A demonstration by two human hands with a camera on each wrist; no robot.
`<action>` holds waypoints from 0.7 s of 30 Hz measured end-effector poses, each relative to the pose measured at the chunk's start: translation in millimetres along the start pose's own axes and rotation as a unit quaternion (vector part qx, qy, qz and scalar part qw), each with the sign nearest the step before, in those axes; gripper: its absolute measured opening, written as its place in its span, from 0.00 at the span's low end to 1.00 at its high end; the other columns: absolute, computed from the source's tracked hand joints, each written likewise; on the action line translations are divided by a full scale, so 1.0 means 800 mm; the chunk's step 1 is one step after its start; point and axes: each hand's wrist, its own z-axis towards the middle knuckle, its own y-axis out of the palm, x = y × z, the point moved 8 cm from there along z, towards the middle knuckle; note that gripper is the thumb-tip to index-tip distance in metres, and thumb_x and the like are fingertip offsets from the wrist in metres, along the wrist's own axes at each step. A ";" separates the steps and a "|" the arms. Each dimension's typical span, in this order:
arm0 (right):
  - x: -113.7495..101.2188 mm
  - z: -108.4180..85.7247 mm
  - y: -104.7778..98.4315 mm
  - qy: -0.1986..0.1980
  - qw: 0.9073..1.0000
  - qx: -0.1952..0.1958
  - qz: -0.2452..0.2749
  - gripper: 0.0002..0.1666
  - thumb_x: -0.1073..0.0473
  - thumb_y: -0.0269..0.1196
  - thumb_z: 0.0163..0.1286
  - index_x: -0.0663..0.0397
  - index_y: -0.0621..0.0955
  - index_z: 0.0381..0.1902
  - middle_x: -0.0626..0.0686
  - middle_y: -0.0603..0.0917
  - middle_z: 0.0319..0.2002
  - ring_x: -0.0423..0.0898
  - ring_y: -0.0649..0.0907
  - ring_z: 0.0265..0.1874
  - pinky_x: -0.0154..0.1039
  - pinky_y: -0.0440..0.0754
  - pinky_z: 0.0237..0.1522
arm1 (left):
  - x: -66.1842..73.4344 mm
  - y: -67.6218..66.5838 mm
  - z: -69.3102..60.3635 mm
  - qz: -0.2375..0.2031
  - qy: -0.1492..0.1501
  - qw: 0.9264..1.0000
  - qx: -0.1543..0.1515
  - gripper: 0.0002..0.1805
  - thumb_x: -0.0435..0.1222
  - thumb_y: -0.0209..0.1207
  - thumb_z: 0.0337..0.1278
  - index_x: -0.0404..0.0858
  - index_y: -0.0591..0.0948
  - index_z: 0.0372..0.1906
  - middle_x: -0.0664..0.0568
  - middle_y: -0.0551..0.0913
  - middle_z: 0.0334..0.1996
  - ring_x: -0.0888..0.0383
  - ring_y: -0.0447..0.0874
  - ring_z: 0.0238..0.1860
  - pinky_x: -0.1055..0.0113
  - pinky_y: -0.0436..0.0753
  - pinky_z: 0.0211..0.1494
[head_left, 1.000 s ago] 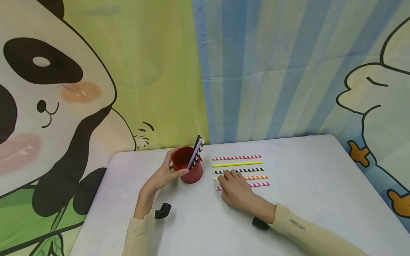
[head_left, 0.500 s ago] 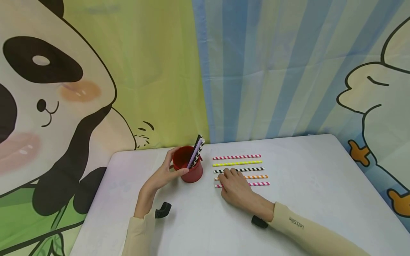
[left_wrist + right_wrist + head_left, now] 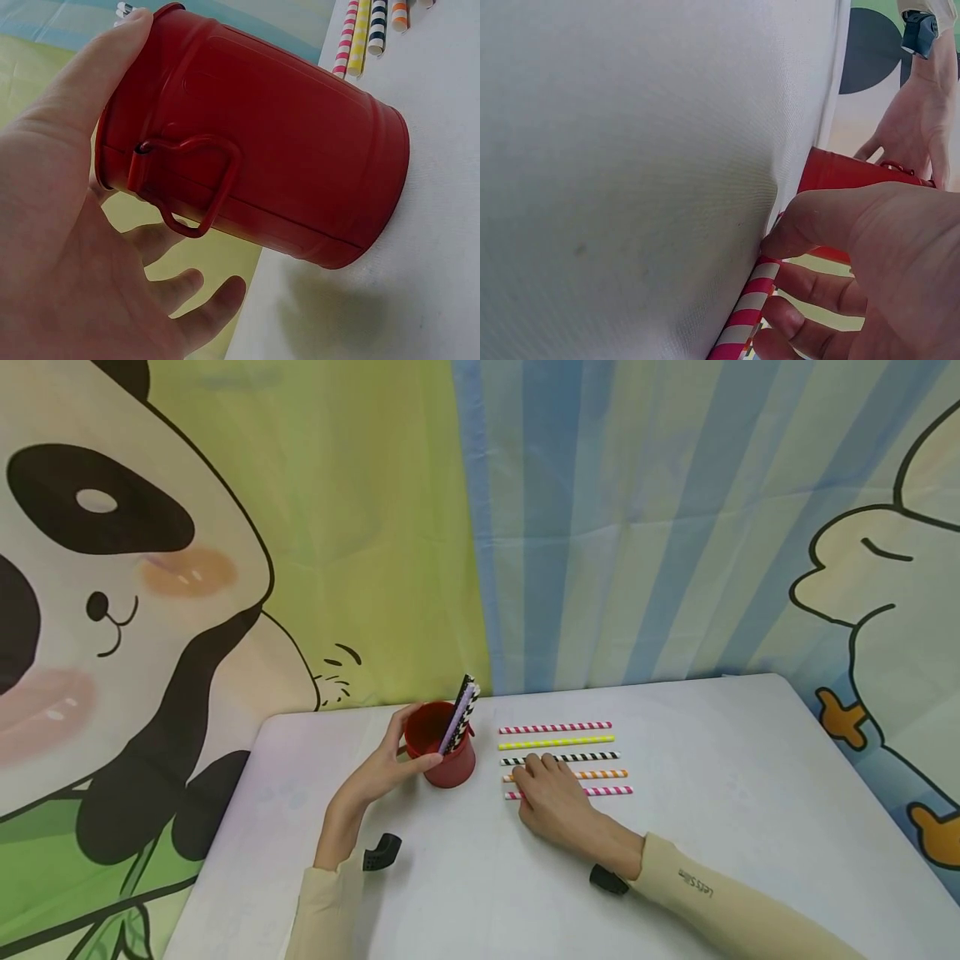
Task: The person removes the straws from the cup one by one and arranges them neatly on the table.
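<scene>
My left hand grips a red metal bucket by its rim, thumb on the near side. Its wire loop handle shows in the left wrist view, where the other fingers hang loose below the rim. Black, lilac and black-and-white paper straws lean to the right inside the bucket. To the right, my right hand is low over the table, and its thumb and fingers pinch a pink-and-white striped straw near its left part. Just beyond lies an orange-and-white straw, partly hidden by the fingers.
A black-and-white straw, a yellow one and a red-and-white one lie in parallel rows behind. The white table ends at a printed curtain. A black camera mount sits at each wrist.
The pink-and-white straw has shifted slightly away from me and turned more level with the others, together with my right hand. Over the last half second both hands have stayed still.
</scene>
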 end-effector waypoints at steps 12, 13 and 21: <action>0.002 0.002 -0.003 0.012 0.999 -0.020 0.031 0.11 0.65 0.65 0.53 0.52 0.75 0.33 0.51 0.74 0.31 0.48 0.70 0.29 0.38 0.66 0.31 | 0.000 0.000 0.001 0.002 0.001 1.000 -0.001 0.47 0.43 0.68 0.60 0.55 0.52 0.77 0.50 0.60 0.73 0.47 0.53 0.76 0.34 0.57 0.76; 0.003 0.003 -0.004 0.015 0.999 -0.023 0.034 0.11 0.65 0.64 0.52 0.51 0.74 0.33 0.50 0.73 0.31 0.47 0.69 0.29 0.37 0.66 0.31 | 0.001 0.000 0.001 0.002 0.002 1.000 -0.001 0.47 0.43 0.68 0.60 0.55 0.52 0.77 0.50 0.61 0.73 0.47 0.53 0.76 0.34 0.57 0.76; 0.005 0.012 -0.017 0.034 0.996 -0.024 0.082 0.14 0.59 0.69 0.53 0.50 0.73 0.33 0.47 0.70 0.29 0.46 0.68 0.29 0.37 0.67 0.30 | 0.002 0.001 -0.001 -0.001 0.002 1.000 -0.001 0.47 0.43 0.68 0.60 0.55 0.52 0.77 0.50 0.61 0.73 0.47 0.54 0.76 0.35 0.57 0.76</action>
